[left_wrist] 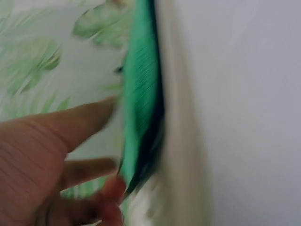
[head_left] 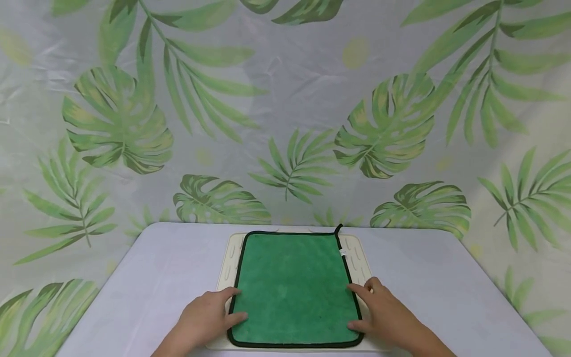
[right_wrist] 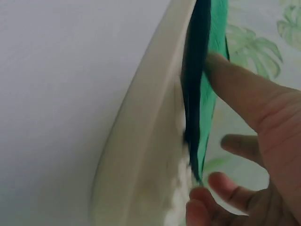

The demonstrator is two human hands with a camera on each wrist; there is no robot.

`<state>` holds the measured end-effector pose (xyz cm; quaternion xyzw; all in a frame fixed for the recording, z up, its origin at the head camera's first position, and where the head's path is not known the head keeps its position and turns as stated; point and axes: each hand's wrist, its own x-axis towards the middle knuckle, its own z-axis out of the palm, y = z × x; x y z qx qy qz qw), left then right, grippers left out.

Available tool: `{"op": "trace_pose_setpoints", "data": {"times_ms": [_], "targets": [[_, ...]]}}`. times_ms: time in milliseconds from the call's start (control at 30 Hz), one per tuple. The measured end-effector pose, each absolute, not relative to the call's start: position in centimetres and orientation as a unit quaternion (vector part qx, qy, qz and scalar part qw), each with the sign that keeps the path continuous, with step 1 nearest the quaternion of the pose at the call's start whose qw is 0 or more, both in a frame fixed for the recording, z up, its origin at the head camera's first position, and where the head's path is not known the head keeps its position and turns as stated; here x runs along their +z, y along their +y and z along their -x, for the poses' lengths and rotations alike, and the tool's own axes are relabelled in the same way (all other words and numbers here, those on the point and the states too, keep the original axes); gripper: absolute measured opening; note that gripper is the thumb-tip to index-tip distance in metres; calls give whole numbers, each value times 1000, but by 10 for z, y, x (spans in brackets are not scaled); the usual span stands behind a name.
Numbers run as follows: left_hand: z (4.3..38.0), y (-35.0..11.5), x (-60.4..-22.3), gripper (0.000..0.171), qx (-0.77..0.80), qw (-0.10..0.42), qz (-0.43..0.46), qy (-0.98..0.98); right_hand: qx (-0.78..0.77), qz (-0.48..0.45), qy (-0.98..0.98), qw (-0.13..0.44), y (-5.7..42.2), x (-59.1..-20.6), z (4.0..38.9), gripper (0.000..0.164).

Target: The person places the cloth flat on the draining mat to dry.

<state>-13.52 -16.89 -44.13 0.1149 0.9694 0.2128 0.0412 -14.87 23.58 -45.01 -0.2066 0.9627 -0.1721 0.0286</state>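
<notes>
A green cloth (head_left: 292, 287) with a dark border lies flat on a cream board (head_left: 357, 255). A hanging loop sticks up at its far right corner, and a small white label (head_left: 343, 252) shows on the right edge. My left hand (head_left: 205, 315) is at the cloth's near left edge, thumb and forefinger spread, their tips over the border. Mirroring it, my right hand (head_left: 385, 312) touches the near right edge with spread fingers. In the right wrist view the thumb of the right hand (right_wrist: 277, 146) reaches the dark border. The left wrist view is blurred, with the left hand's fingertips beside the cloth (left_wrist: 141, 89).
The board sits on a table with a white cover (head_left: 169, 267), near its front edge. Grooves are pressed into the board's rim. Behind the table hangs a pale curtain (head_left: 285, 109) printed with green leaves.
</notes>
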Motion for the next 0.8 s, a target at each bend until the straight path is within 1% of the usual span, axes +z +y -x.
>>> {"op": "trace_pose_setpoints", "data": {"times_ms": [67, 167, 233, 300, 367, 433, 600, 667, 800], "targets": [[138, -159, -447, 75, 194, 20, -132, 972, -150, 226, 962, -1, 225, -451, 152, 77], [141, -146, -459, 90, 172, 20, -187, 967, -137, 272, 952, -24, 209, -454, 155, 73], [142, -142, -465, 94, 170, 36, -217, 961, -144, 295, 945, -12, 202, -456, 157, 75], [142, -141, -468, 97, 173, 59, -230, 956, -152, 301, 941, 17, 200, -457, 158, 80], [141, -143, -468, 101, 173, 76, -225, 956, -162, 289, 942, 47, 201, -458, 161, 84], [142, -148, -467, 102, 167, 82, -216, 958, -165, 269, 947, 65, 206, -458, 164, 85], [145, -148, -459, 100, 154, 88, -210, 961, -146, 238, 959, 57, 214, -454, 169, 79], [146, -142, -456, 100, 157, 98, -224, 957, -146, 246, 957, 55, 212, -453, 169, 78], [151, -128, -452, 103, 137, 120, -260, 948, -171, 286, 940, 74, 199, -452, 169, 82]]}}
